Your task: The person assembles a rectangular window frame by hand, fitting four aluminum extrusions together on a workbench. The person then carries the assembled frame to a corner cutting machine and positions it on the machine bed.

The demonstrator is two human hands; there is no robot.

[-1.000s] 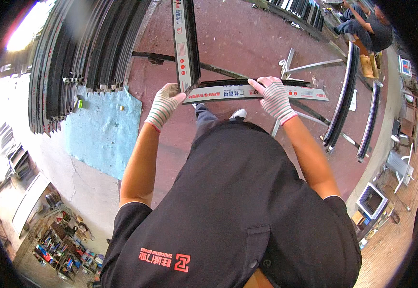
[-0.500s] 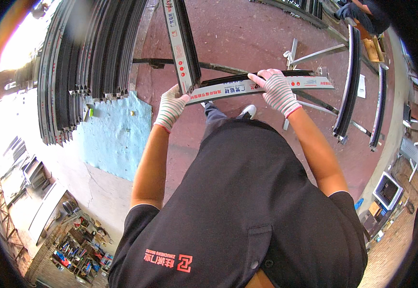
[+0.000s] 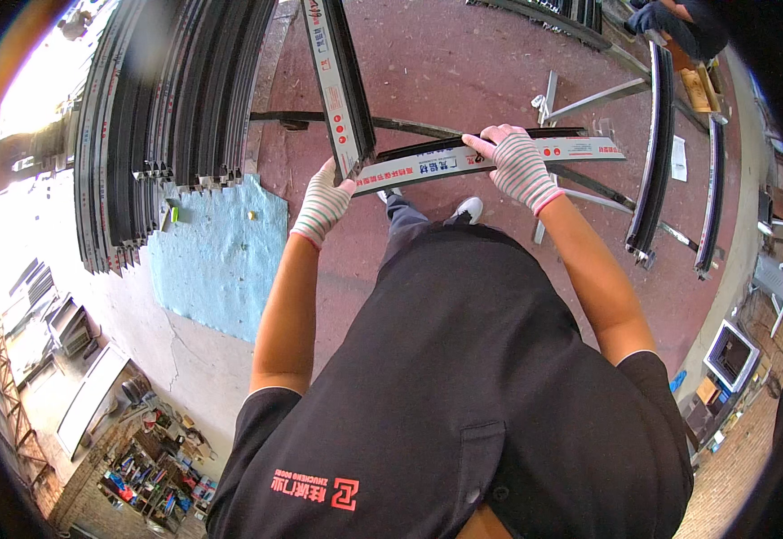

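Note:
Two metal frame profiles with grey printed film meet at a corner in front of me. One long profile (image 3: 334, 94) runs away from me toward the top edge; a shorter profile (image 3: 427, 168) lies crosswise to the right. At the corner, my left hand (image 3: 324, 199), in a striped fingerless glove, is closed around the joint, its thumb against the shorter piece. My right hand (image 3: 519, 166), gloved alike, grips the shorter profile beyond its middle, with fingers over its far edge. The undersides of both profiles are hidden.
Many dark profiles (image 3: 149, 99) stand stacked at left, beside a light blue mat (image 3: 221, 251). To the right, two dark profiles (image 3: 652, 153) rest across a stand of metal bars (image 3: 598, 101). Another person (image 3: 679, 22) is at the far right. A cluttered shelf (image 3: 153, 481) sits lower left.
Almost nothing differs. Both hands keep their hold on the profiles, and the view has shifted very slightly. At the far right, the other person's hands have moved a little.

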